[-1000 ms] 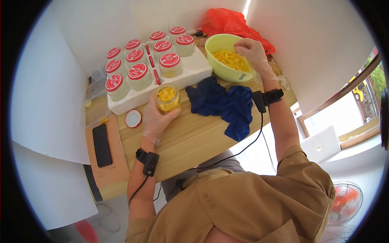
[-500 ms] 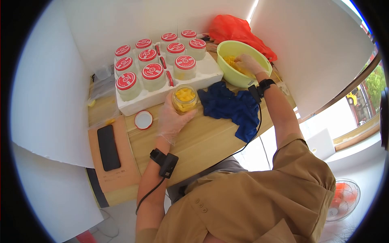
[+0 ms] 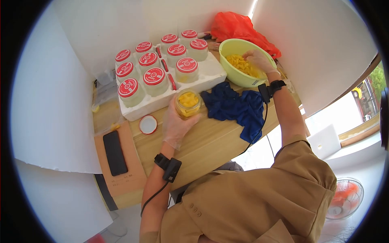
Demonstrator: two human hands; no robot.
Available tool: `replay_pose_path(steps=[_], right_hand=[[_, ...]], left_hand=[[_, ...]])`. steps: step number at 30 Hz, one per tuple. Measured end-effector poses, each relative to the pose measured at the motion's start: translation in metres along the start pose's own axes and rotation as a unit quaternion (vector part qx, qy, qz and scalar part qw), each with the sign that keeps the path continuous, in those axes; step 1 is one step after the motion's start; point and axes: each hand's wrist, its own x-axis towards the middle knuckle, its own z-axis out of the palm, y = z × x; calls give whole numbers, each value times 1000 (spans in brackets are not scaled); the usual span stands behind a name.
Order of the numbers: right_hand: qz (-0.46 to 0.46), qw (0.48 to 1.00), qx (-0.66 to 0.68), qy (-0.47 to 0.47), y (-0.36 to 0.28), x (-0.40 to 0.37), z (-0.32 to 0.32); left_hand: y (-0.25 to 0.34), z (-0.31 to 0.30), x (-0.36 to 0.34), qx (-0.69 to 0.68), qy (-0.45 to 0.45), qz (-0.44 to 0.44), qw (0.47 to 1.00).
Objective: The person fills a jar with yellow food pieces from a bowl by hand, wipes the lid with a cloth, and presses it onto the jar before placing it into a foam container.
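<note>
My gloved left hand (image 3: 177, 123) grips an open glass jar (image 3: 188, 104) nearly full of yellow fruit pieces, standing on the wooden table. My gloved right hand (image 3: 259, 60) reaches into a light green bowl (image 3: 231, 46) of yellow fruit pieces (image 3: 241, 64), its fingers curled down onto the pieces; whether they pinch any is not visible. The jar's red-and-white lid (image 3: 148, 124) lies flat on the table, left of the left hand.
Several closed red-lidded jars (image 3: 155, 76) sit in a white foam tray (image 3: 210, 76) behind the open jar. A blue cloth (image 3: 239, 109) lies between jar and bowl. A black phone (image 3: 115, 152) rests at the left edge; a red bag (image 3: 239, 25) lies behind the bowl.
My right hand dipped from above the bowl down into the fruit and stays there. The left hand keeps holding the jar. The view shifted slightly as my head moved.
</note>
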Motion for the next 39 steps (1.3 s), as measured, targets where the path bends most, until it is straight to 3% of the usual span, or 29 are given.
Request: replay_pose_path(steps=[3, 9, 15, 21, 29, 36, 39], right_hand=[[-53, 996, -74, 24, 9, -6, -10], [-46, 978, -197, -43, 44, 12, -7], [-130, 977, -142, -93, 77, 29, 1], [-136, 979, -99, -113, 84, 29, 8], [-130, 955, -35, -264, 68, 26, -21], [-56, 959, -123, -248, 38, 8, -38], [-62, 931, -191, -306, 23, 3, -46]], left_hand=[[-10, 3, -1, -4, 7, 0, 1000], [4, -3, -2, 59, -10, -59, 996], [14, -4, -4, 87, -6, -101, 991], [4, -11, -5, 128, -29, -101, 986], [-1, -14, -11, 37, -5, -153, 988], [-8, -17, -14, 79, 14, -123, 989], [-4, -15, -13, 80, 15, -121, 989]])
